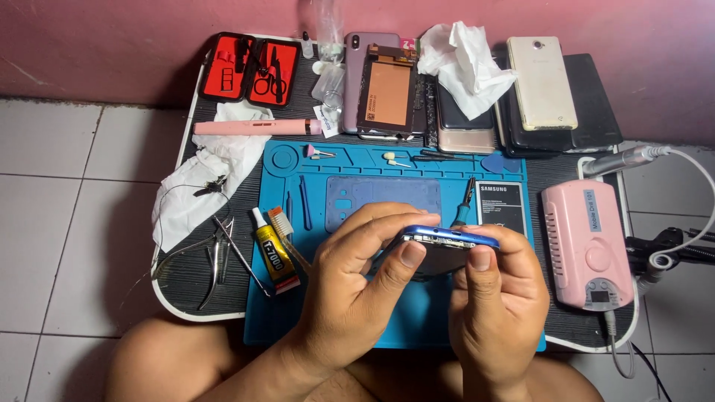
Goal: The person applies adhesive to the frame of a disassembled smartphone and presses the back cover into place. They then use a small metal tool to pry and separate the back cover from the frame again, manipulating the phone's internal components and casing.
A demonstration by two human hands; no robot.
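A small glue tube (274,257) with a yellow and black label and a red band at its foot lies on the left edge of the blue mat (417,313). A flat black battery (501,208) with a white-printed label lies at the mat's right side. Beyond the mat, a loose phone screen (387,93), a dark rectangle with an orange-brown face, leans on a mauve phone (356,52). The pink box-shaped machine (588,242) on the right of the tabletop (186,290) carries a pale blue strip label and a small dark display near its lower end.
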